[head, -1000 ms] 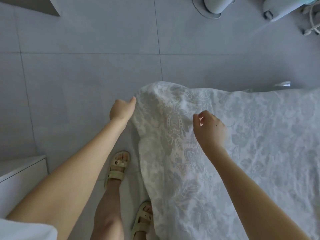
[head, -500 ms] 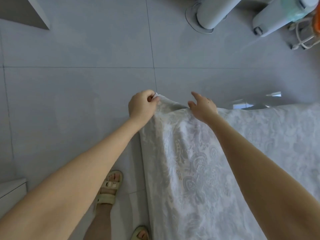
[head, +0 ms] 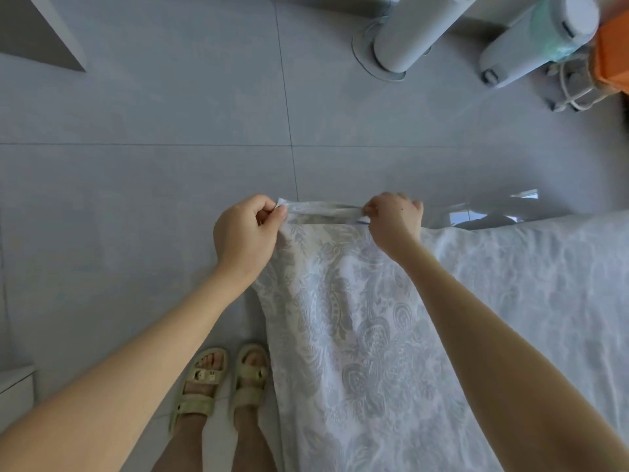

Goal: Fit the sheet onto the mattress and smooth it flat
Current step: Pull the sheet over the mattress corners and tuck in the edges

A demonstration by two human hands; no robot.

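Since half second ago: right hand [head: 394, 219] gone from straight fingers to pinching sheet [head: 357, 335] hem; hem now pulled taut between hands. Left hand [head: 248, 233] pinches hem's left end, fingers curled. Sheet hangs below hem, rest spread right of it.

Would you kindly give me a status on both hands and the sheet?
Both pinching the hem: left hand, right hand, taut between. Patterned sheet corner lifted, not yet tucked. Beside the drape, sandals; nothing on the hem.
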